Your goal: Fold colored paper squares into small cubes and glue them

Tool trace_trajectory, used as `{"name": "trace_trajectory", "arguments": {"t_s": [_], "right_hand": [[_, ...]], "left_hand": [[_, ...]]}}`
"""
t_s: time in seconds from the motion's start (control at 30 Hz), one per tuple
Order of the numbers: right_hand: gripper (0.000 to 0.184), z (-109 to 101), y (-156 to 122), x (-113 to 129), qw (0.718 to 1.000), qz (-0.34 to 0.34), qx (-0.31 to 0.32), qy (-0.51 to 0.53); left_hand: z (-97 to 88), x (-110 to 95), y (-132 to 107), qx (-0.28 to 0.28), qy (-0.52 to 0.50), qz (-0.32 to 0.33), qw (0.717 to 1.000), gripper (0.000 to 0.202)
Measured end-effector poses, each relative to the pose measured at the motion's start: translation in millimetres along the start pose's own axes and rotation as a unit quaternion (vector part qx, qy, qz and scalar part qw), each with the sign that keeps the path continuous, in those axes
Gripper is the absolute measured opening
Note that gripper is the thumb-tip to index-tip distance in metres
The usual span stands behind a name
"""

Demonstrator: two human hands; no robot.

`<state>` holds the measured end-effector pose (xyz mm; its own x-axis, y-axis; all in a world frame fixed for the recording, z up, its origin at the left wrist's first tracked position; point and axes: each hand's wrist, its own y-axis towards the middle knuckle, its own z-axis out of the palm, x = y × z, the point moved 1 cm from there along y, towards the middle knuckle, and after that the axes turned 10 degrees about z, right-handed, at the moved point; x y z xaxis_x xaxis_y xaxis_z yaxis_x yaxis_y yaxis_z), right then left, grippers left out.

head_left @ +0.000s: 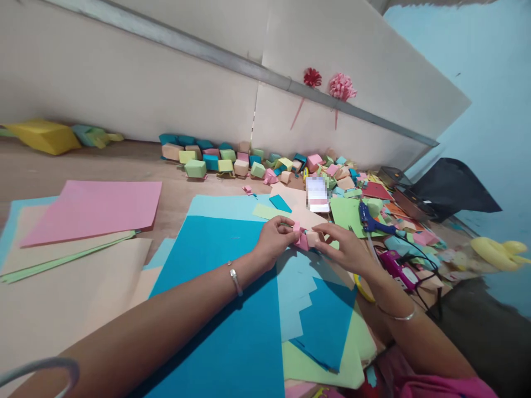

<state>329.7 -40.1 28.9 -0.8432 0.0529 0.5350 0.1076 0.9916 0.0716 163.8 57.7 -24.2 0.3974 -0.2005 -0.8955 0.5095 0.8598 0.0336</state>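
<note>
My left hand [277, 239] pinches a small folded pink paper piece [301, 241] between thumb and fingers. Close on its right, a small peach paper box [313, 238] is gripped by my right hand [341, 246]. The pink and peach pieces appear to touch; the join between them is too small to make out. Both hands are over a large blue paper sheet [224, 309] and light blue paper pieces [295, 298]. A light green strip [265, 212] and a small blue paper piece [280, 203] lie just beyond my fingers.
Rows of small coloured paper boxes [211, 161] line the wall. A phone [317, 194] lies ahead. On the right are a blue glue gun [373, 222], its cable, a magenta device [398, 270] and paper scraps. Pink [99, 210] and peach sheets are on the left.
</note>
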Motion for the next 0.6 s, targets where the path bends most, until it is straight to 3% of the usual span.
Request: {"name": "trace_trajectory", "arguments": {"t_s": [0.17, 0.4, 0.53, 0.6], "right_hand": [[0.032, 7, 13, -3, 0.999, 0.003, -0.003, 0.037], [0.046, 22, 10, -7, 0.992, -0.079, 0.031, 0.093], [0.059, 24, 5, -2, 0.996, -0.029, -0.037, 0.076], [0.056, 23, 3, 2, 0.993, -0.003, -0.072, 0.096]], "left_hand": [[-6.8, -2, -4, -0.005, -0.001, -0.003, 1.000, 0.037], [-14.4, -6, -5, 0.006, -0.008, -0.015, 1.000, 0.042], [-14.4, -11, -5, -0.004, 0.012, -0.006, 1.000, 0.040], [-13.5, -16, -7, -0.019, 0.039, 0.013, 0.999, 0.036]]}}
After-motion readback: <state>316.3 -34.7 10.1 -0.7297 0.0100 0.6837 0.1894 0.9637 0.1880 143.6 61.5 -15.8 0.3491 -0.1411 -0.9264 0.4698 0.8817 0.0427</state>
